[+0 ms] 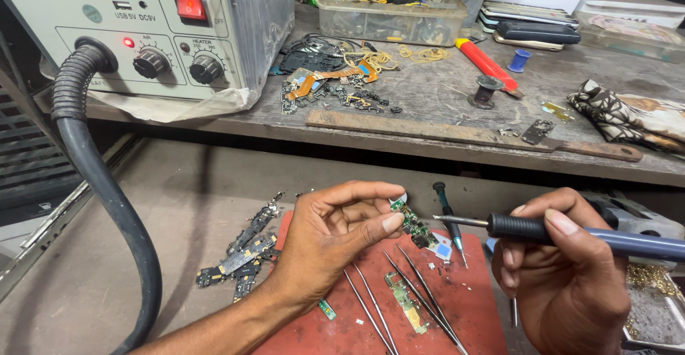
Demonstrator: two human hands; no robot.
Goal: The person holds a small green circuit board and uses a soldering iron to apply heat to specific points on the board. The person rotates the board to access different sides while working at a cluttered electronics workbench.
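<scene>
1. Head view: the left hand (330,241) pinches a small green circuit board (412,224) between thumb and fingertips, held above the red mat (471,305).
2. The right hand (564,269) is clamped around a soldering iron (571,231), its tip just beside the board.
3. For a clean joint, I judge the board should be held steady and the tip touched briefly.
4. Tweezers (421,294) lie on the mat below.

Small green circuit board (412,224) in left hand (335,237), soldering iron (571,234) in right hand (564,276)
</scene>
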